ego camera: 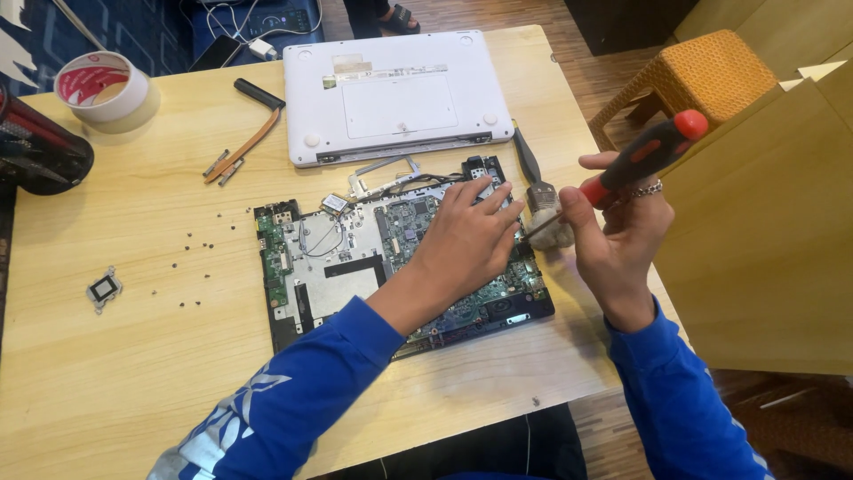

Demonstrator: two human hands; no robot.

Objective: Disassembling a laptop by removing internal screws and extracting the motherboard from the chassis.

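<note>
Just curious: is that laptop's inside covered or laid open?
Open: the circuit board lies bare, and the white cover sits apart behind it.

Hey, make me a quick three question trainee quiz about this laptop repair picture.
1. True or false: the left hand lies flat on the circuit board.
2. What does the right hand hold? A) brush B) screwdriver C) tape roll
3. Fill in: the loose screws lie on the ___ of the board as the camera sees it.

Key: 1 true; 2 B; 3 left.
</note>
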